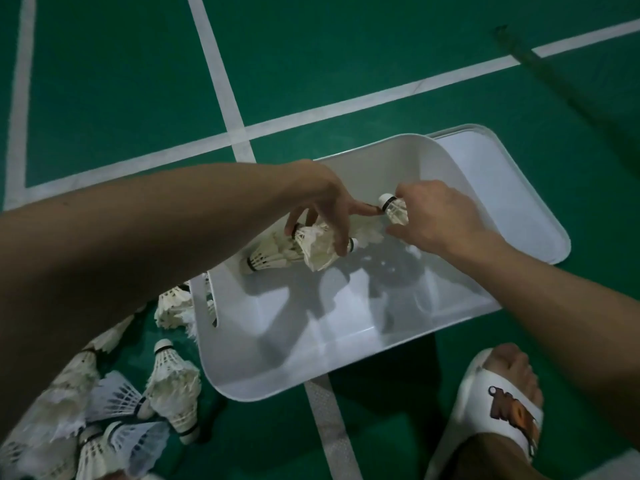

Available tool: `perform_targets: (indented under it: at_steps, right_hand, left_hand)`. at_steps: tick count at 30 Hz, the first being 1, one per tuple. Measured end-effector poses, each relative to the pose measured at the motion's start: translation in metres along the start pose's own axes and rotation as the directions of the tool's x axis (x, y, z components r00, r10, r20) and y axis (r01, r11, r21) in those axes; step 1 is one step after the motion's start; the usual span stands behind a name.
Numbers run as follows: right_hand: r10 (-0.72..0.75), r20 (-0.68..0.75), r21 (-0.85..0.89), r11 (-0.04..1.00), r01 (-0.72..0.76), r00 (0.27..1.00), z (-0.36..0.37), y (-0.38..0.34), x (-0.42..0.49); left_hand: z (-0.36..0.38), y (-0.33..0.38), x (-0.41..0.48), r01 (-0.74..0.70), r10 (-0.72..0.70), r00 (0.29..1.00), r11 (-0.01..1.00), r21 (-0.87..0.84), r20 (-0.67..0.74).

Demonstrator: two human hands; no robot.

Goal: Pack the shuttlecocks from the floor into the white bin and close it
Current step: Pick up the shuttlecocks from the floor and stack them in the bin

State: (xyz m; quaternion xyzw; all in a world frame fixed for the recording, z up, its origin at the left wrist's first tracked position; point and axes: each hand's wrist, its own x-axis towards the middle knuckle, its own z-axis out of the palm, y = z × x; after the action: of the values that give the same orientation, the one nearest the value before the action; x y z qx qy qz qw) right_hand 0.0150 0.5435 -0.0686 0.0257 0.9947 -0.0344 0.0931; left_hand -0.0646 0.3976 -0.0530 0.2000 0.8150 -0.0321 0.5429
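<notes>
Over the bin's far left corner, both my hands are full. My left hand [322, 202] curls round one frayed shuttlecock [317, 249], its feathers ragged and splayed and its cork end under my fingertips. My right hand [436, 216] pinches a second shuttlecock [393, 209] by its feather skirt, the round white cork with its black band pointing left.

Below them, in that same corner, at least two more lie, one [265, 259] on its side. The bin [249, 386] is one smooth white plastic tub with rounded corners and a slot in its left wall. One flat white lid [512, 188] lies at its far right edge; whether it is tucked under, I cannot tell.

On the green floor [121, 98] by the bin's left wall sits a pile [166, 386] of feathered shuttlecocks. I count at least eight before it blurs. One white slipper [498, 407] is near the bin's near right corner.
</notes>
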Motion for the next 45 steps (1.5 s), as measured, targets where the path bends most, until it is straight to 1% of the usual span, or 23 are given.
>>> perform_targets:
  at_steps: [3,6,8,12,18,22,29,32,36,38,41,45]
  right_hand:
    - [0.033,-0.007,0.059,0.998,-0.032,0.999,0.003,-0.001,0.001]
    - [0.065,-0.021,0.239,0.969,-0.058,0.998,0.007,0.000,0.000]
    - [0.078,-0.033,0.321,0.945,-0.063,0.996,0.009,0.003,-0.002]
    - [0.074,-0.084,0.362,0.931,-0.039,0.994,0.012,0.006,-0.005]
    - [0.033,-0.113,0.318,0.948,0.005,0.993,0.013,0.007,-0.008]
    - [0.007,-0.060,0.236,0.972,0.007,0.998,0.015,0.005,-0.008]
    - [0.022,-0.015,0.107,0.994,-0.020,1.000,0.020,-0.003,-0.003]
    - [0.006,0.018,0.099,0.995,-0.007,1.000,0.020,-0.001,0.001]
    - [-0.045,-0.015,0.179,0.983,0.047,0.999,0.023,0.001,0.005]
    - [-0.077,-0.026,0.140,0.987,0.080,0.997,0.024,0.001,0.010]
    - [-0.137,-0.044,0.006,0.991,0.137,0.990,0.028,0.001,0.017]
    - [-0.132,-0.046,0.000,0.991,0.133,0.990,0.038,-0.005,0.020]
  left_hand:
    - [-0.001,0.003,0.002,0.001,-0.002,1.000,0.999,0.037,0.015]
    - [0.000,0.003,0.002,-0.004,0.002,1.000,0.998,0.066,0.026]
    - [0.001,0.001,0.002,-0.005,0.003,1.000,0.997,0.079,0.026]
    - [0.003,-0.001,0.001,-0.009,0.008,1.000,0.995,0.098,0.005]
    - [0.003,-0.012,-0.004,0.000,0.001,1.000,0.999,0.051,-0.012]
    - [0.005,-0.016,-0.006,0.001,0.001,1.000,0.998,0.062,-0.031]
    - [0.009,-0.018,-0.005,-0.016,0.018,0.999,0.997,0.078,-0.029]
    - [0.008,-0.019,-0.006,-0.021,0.024,0.999,0.997,0.076,-0.034]
    - [0.008,-0.020,-0.007,-0.027,0.029,0.999,0.997,0.068,-0.030]
    - [0.009,-0.019,-0.007,-0.028,0.029,0.999,0.997,0.067,-0.023]
    - [0.010,-0.018,-0.007,-0.029,0.031,0.999,0.997,0.075,-0.023]
    - [0.009,-0.019,-0.007,-0.028,0.030,0.999,0.997,0.078,-0.031]
